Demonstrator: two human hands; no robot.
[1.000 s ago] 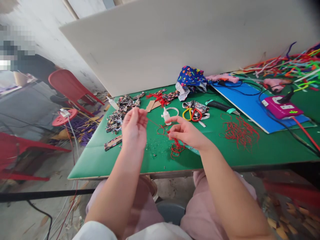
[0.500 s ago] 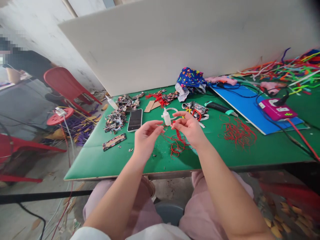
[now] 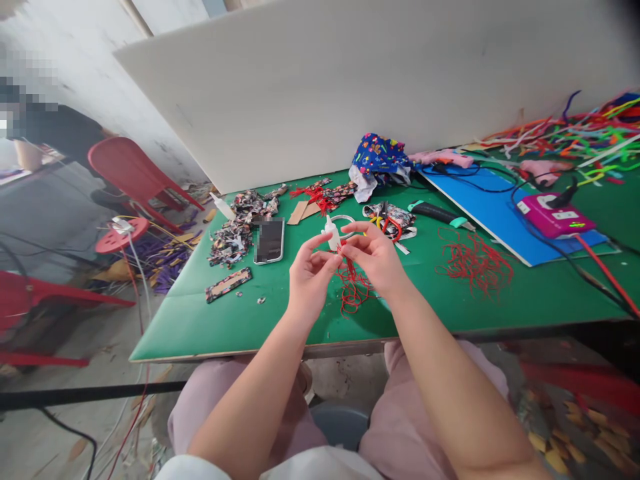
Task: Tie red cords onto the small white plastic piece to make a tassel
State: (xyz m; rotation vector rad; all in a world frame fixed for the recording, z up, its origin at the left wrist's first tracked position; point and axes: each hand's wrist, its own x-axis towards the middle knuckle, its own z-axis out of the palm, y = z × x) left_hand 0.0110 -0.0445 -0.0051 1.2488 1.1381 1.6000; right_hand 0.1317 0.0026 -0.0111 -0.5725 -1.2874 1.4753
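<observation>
Above the green table [image 3: 190,327], my left hand [image 3: 313,270] and my right hand [image 3: 373,261] meet at the fingertips. Both are closed in a pinch on thin red cord [image 3: 356,293], which is bunched between the fingers and trails down into a loose tangle. The exact spot each finger grips is partly hidden. Just behind my fingertips stands a white squeeze bottle [image 3: 331,232] with a pointed tip. Beyond my right hand, scissors [image 3: 393,229] with red and yellow handles lie on folded floral cloth.
Left of my hands lie a phone [image 3: 271,241], floral fabric scraps [image 3: 233,237] and a cloth-edged strip [image 3: 228,285]. To the right are a green-black utility knife [image 3: 437,215], more red cord [image 3: 475,267], a blue board [image 3: 480,200] and a magenta power box [image 3: 555,217]. A person sits far left.
My left hand has moved right, closing the gap to my right hand, and now pinches the cord beside it. My right hand has shifted slightly left.
</observation>
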